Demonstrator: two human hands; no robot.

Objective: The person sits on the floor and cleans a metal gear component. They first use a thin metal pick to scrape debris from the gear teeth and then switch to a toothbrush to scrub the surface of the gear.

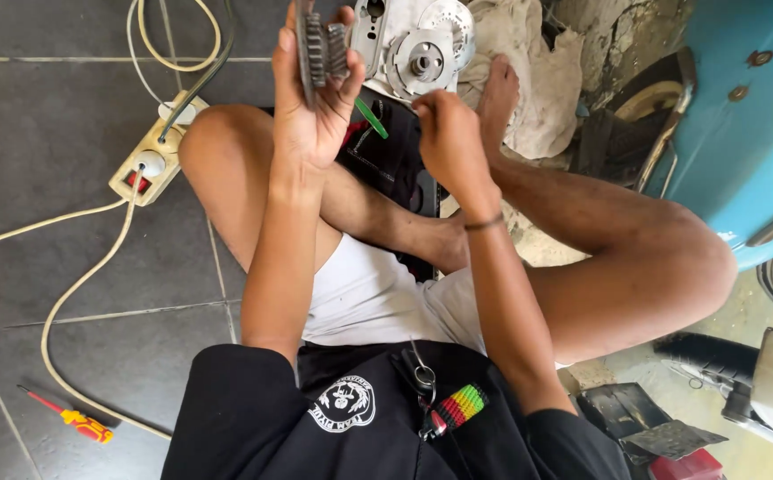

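My left hand is raised and closed around a dark toothed gear with a flat disc on its left side. My right hand is closed in a fist around a green-handled tool, whose tip points up-left toward the gear. Just beyond both hands lies a silver metal engine housing with a round hub and shaft, resting on a pale rag. I sit cross-legged on the floor, with a bare foot beside the housing.
A cream power strip with cables lies on the dark tiled floor at left. A red and yellow screwdriver lies at lower left. A light blue scooter body stands at right, with dark parts below it.
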